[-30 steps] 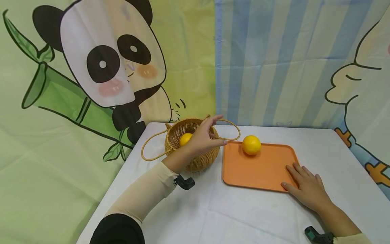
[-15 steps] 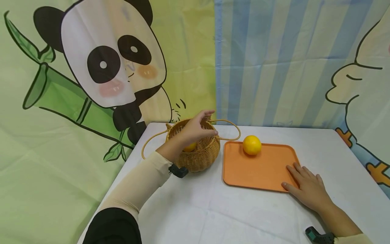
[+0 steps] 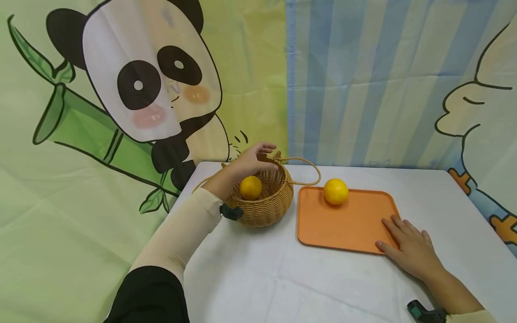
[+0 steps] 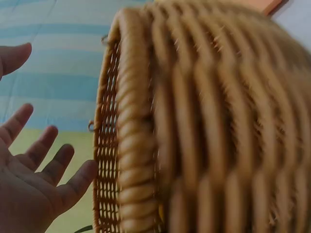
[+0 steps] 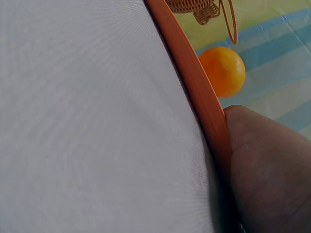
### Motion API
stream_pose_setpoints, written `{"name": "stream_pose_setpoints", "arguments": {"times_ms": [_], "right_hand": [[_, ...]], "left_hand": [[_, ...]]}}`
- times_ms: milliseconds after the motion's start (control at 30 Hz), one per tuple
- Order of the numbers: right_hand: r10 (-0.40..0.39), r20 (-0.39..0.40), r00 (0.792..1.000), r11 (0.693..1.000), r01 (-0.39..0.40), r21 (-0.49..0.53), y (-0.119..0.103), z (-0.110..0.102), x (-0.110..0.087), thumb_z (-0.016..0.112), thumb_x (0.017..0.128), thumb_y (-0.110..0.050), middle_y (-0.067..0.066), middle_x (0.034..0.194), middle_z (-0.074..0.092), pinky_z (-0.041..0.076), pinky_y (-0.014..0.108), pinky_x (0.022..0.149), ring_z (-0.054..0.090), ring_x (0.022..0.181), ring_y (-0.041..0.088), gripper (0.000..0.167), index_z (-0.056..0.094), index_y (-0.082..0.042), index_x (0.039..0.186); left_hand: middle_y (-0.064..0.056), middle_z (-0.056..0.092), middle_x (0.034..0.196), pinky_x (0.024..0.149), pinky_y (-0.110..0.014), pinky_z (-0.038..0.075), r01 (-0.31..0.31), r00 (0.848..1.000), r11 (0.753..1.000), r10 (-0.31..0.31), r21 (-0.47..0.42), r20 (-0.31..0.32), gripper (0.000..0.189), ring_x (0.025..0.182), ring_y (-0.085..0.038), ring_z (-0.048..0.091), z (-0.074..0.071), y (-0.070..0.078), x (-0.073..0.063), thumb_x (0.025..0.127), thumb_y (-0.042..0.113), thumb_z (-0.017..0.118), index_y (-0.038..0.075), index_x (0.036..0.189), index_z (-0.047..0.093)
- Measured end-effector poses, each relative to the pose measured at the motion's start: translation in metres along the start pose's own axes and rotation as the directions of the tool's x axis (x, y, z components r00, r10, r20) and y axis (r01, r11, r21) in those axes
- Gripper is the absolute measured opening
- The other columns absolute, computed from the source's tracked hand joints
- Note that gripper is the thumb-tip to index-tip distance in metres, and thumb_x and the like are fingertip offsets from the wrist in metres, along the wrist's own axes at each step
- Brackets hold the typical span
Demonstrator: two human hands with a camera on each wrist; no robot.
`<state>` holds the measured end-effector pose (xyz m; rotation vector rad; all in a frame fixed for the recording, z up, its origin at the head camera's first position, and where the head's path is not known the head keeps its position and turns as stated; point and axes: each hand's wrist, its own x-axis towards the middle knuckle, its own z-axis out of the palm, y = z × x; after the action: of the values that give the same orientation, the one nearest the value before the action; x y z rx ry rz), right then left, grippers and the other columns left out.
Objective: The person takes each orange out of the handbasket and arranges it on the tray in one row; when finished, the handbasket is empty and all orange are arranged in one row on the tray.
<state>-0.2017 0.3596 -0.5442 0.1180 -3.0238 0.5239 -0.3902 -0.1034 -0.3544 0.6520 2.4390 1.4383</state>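
Over the wicker basket (image 3: pixel 268 213) my left hand (image 3: pixel 254 162) is held with thumb and fingers spread and nothing between them. An orange (image 3: pixel 251 188) lies inside the basket. In the left wrist view, the palm and fingers of that hand (image 4: pixel 34 189) are beside the basket's rim (image 4: pixel 133 126). Another orange (image 3: pixel 336 191) sits near the back edge of the orange tray (image 3: pixel 343 224). My right hand (image 3: pixel 412 251) rests on the tray's right front corner, fingers extended. Its thumb lies against the tray edge (image 5: pixel 194 87) in the right wrist view.
The basket's right handle loop (image 3: pixel 311 170) leans out toward the tray; the left loop is partly behind my left arm. A white cloth (image 3: pixel 315 287) covers the table. Printed curtains (image 3: pixel 355 80) stand right behind the table's back edge.
My left hand has drawn back leftward from the basket's right side, uncovering the orange inside. My right hand, the tray and the orange on it have stayed in place.
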Motion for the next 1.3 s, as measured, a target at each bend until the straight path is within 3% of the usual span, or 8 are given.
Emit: {"name": "stream_pose_setpoints", "arguments": {"times_ms": [367,633,1033,1133,1300], "right_hand": [[0.003,-0.010,1.000,1.000,-0.003,-0.001,-0.001,0.001,-0.001,0.061,0.100,-0.066,0.038,0.164,0.028,0.003,0.087,0.110,0.022,0.148,0.063,0.093,0.039,0.002,0.161],[-0.010,-0.026,1.000,1.000,0.010,-0.001,-0.001,-0.001,-0.001,0.061,0.101,-0.065,0.037,0.164,0.029,0.004,0.087,0.109,0.022,0.148,0.063,0.092,0.039,0.001,0.161],[-0.002,-0.011,1.000,1.000,0.002,0.002,0.002,0.000,0.001,0.060,0.101,-0.066,0.037,0.165,0.028,0.003,0.087,0.110,0.022,0.148,0.063,0.094,0.039,0.001,0.162],[0.002,-0.007,1.000,1.000,-0.002,0.006,0.002,0.001,0.001,0.060,0.100,-0.067,0.037,0.165,0.027,0.002,0.087,0.110,0.021,0.148,0.063,0.094,0.038,0.001,0.162],[0.002,-0.007,1.000,1.000,-0.002,0.010,0.001,0.001,0.001,0.060,0.101,-0.067,0.037,0.166,0.027,0.001,0.086,0.110,0.020,0.149,0.063,0.094,0.038,0.001,0.162]], "left_hand": [[-0.014,0.051,0.155,0.114,-0.052,0.045,0.002,0.993,0.996,-0.012,0.091,0.115,0.059,0.142,-0.032,0.050,-0.018,0.000,0.017,0.093,0.020,0.083,0.017,0.146,0.057],[-0.018,0.054,0.151,0.113,-0.054,0.045,0.039,0.973,0.987,-0.074,0.159,0.220,0.056,0.138,-0.034,0.052,-0.028,0.000,0.024,0.097,0.016,0.079,0.006,0.147,0.055],[-0.020,0.051,0.151,0.112,-0.053,0.048,0.201,0.904,0.961,-0.256,0.189,0.343,0.054,0.133,-0.035,0.056,-0.038,-0.012,0.038,0.095,0.014,0.077,0.007,0.144,0.055],[-0.021,0.049,0.152,0.115,-0.057,0.044,0.242,0.881,0.954,-0.292,0.174,0.372,0.057,0.132,-0.035,0.055,-0.038,-0.012,0.039,0.097,0.012,0.075,0.004,0.148,0.052],[-0.020,0.047,0.158,0.115,-0.064,0.040,0.273,0.848,0.933,-0.349,0.236,0.398,0.062,0.135,-0.035,0.053,-0.036,-0.014,0.041,0.098,0.018,0.074,0.007,0.155,0.049]]}}
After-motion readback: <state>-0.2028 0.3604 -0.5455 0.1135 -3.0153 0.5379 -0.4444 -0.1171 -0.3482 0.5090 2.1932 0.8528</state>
